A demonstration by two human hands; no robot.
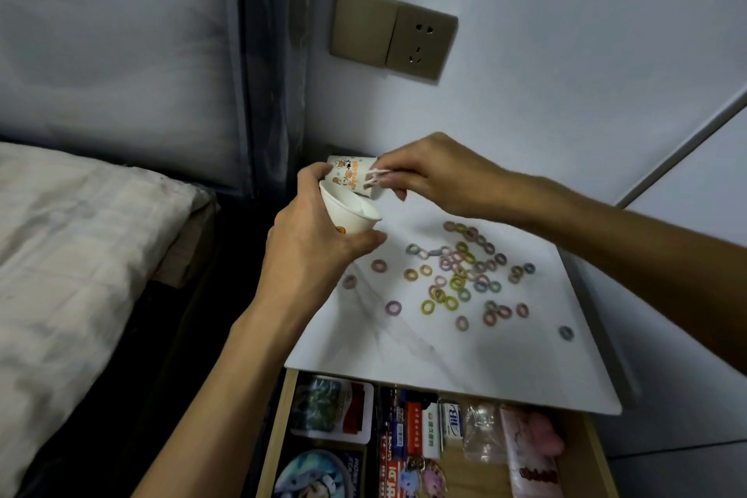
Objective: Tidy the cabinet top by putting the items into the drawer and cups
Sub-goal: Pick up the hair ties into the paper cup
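- Right-hand grip [436, 178] pinched a pale pink elastic hair ring [375, 179], just above and behind the mouth of a white printed paper cup [351, 216].
- Left hand [307, 243] was curled round that tilted cup, its opening turned toward the ring.
- Loose pastel rings [461, 275] lay scattered on the white cabinet top [404, 352], nearer the right hand.

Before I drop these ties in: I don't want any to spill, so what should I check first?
1. Left hand grip on white cup: ok, fingers curled round it.
2. Cup mouth open toward right hand: ok, tilted that way.
3. Pink hair ties pinched: ok.
4. Ties over the mouth: cannot tell; they hang by the printed cup, near the rim.
5. Cabinet top tidied: not ok, loose hair ties lie scattered.
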